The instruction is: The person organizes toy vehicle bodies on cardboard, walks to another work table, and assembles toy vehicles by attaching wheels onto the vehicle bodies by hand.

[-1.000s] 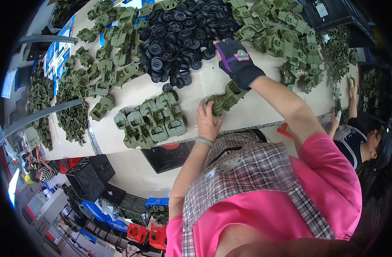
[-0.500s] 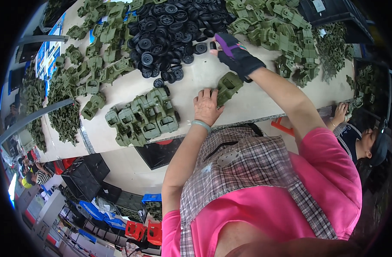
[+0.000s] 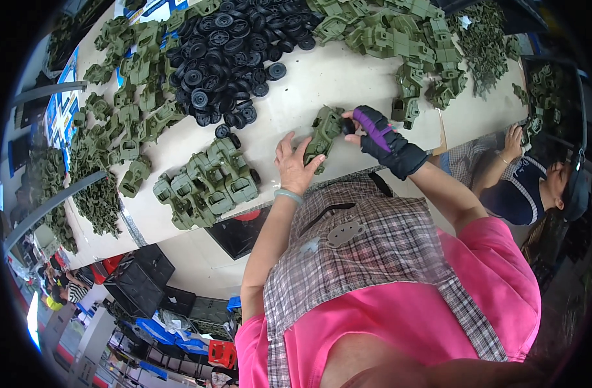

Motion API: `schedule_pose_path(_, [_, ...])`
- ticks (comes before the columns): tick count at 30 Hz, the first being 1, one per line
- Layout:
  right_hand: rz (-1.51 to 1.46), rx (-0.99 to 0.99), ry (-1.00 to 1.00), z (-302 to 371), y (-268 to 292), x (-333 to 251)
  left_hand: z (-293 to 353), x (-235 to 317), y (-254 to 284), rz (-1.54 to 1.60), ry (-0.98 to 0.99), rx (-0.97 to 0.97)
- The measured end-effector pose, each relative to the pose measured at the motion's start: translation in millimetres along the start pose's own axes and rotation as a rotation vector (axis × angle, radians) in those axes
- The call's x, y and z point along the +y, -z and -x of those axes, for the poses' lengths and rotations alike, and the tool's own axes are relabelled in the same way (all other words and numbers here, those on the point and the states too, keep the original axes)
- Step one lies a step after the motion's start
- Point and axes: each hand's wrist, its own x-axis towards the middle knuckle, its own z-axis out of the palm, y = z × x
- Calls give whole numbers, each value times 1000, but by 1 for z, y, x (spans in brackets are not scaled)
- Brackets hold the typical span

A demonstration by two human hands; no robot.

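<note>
My bare left hand point(image 3: 297, 161) grips a green toy vehicle body point(image 3: 324, 134) above the table, thumb on its near side. In the black and purple fingerless glove, my right hand point(image 3: 378, 140) pinches a small black toy wheel point(image 3: 348, 126) against the body's right side. Whether the wheel is seated there, I cannot tell. To the left of my left hand, several green vehicle bodies point(image 3: 208, 180) stand packed together in a block, with black wheels at its right end. A heap of black wheels point(image 3: 234, 48) lies farther off.
Loose green bodies point(image 3: 137, 84) cover the table's left side, and another pile point(image 3: 399, 39) lies far right. Small green parts point(image 3: 95, 200) are heaped at the left, beside a grey bar point(image 3: 56, 210). A co-worker's hand point(image 3: 513, 142) is at the table's right end.
My right hand has come back from the wheel heap with a wheel, to the vehicle body. My left hand has turned the body more upright. The view has shifted slightly.
</note>
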Motion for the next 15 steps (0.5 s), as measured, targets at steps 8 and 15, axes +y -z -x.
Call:
schedule_pose_path(8, [224,-23,174,-12,-4,-22,-23,16,12,-261,36,-256])
schedule_pose_path(15, [285,-45,227,-31,3,-23,-19,22,-7,-225,68,-151])
